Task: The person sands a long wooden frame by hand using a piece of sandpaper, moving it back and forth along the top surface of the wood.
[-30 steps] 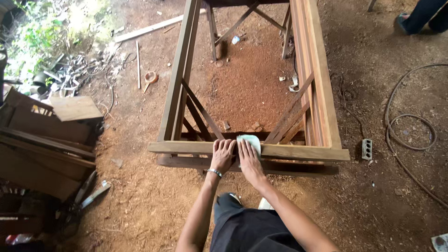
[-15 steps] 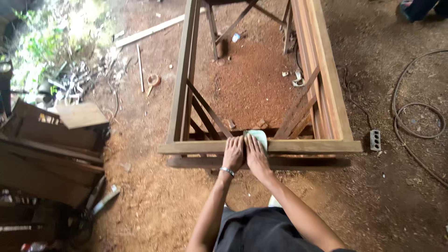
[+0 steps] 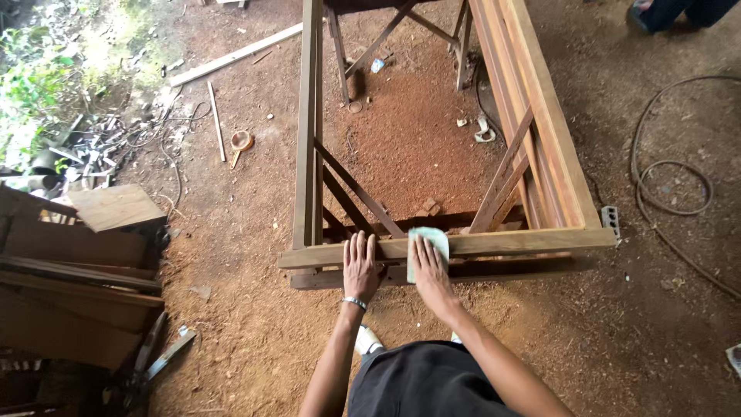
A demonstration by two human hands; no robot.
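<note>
The right hand (image 3: 429,272) lies flat, fingers together, pressing a pale sandpaper sheet (image 3: 429,241) onto the near rail (image 3: 525,242) of the wooden frame. The left hand (image 3: 360,268), at nine o'clock of it, rests spread on the same rail, holding nothing

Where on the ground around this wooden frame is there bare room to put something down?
Free patches: the reddish dirt inside the long wooden frame, and the ground between the frame's near rail and the stacked brown boards. The right hand presses a pale sanding sheet beside the left hand. Crowded: the coiled grey cable and the scrap pile.
</note>
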